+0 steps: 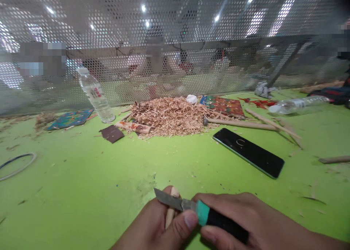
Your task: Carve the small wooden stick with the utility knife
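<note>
Head view, one knife (202,213), one held stick (170,217)

Person's bare hands at work: left hand (157,221) with broad, short-trimmed thumbnail (190,219), rounded at tip, glossy under light; right hand (240,215) with softly rounded knuckles (248,196), bare past wrist (290,223) onto forearm (318,239), as far as view reaches.

White lamps (143,8) glare as small bright spots at the perforated metal screen (109,71), where shapes beyond blur and pixelated patches (42,58) hide detail. Bright light spreads evenly over the green tabletop (82,177); shadows are soft. The upper right corner darkens.
</note>
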{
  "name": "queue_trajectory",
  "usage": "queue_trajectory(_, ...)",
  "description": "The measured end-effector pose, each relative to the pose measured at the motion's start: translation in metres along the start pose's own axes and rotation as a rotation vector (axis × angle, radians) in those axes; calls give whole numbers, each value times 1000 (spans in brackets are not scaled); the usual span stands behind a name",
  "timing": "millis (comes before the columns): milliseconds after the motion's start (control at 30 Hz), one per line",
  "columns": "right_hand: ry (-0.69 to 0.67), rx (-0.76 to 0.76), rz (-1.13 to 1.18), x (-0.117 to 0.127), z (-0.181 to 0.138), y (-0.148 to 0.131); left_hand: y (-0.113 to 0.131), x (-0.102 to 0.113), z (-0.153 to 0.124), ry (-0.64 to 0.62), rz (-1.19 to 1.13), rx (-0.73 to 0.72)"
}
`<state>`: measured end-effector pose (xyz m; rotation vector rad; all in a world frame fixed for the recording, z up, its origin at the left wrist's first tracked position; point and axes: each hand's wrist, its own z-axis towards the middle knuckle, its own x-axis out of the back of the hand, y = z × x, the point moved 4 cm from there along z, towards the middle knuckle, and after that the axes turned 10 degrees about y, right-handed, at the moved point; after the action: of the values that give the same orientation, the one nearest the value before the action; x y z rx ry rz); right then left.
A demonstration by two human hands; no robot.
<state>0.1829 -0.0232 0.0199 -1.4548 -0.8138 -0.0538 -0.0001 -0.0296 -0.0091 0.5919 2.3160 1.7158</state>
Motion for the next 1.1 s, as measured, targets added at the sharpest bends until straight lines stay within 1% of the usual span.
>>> queue_trajectory(67,-29,9,-3,-1,0,1,0,2,1,-12,-21,-5)
queue_trajectory(133,-75,26,-7,-3,-1,1,2,4,1,-24,-58,-44)
queue_trajectory(233,-104,33,-5,-3,-2,0,7,3,1,-52,-138,-101)
queue_trajectory(367,-111,36,-5,-2,-1,0,14,-2,0,-95,-223,-89)
queue_trajectory(500,-102,33,19,-1,1,-2,16,-3,2,-102,-227,-75)
queue_trajectory(633,-110,-61,61,-1,-1,-1,12,-4,3,-89,-212,-46)
queue_trajectory(733,-70,-151,94,0,-2,2,10,-5,2,-95,-201,-38)
queue_trajectory(833,-67,-222,183,2,-3,3,10,-4,-1,-45,-135,-38)
queue_trajectory(900,-143,-262,275,1,-5,3,10,-2,-4,-4,-89,-42)
queue_trajectory(967,-241,-348,368,1,-7,3,9,0,-6,14,-81,-32)
queue_trajectory(1033,-320,-438,425,0,-8,4,8,1,-8,6,-92,-6)
queue_trajectory(1100,-335,-465,447,1,-7,3,8,0,-9,-32,-120,-1)
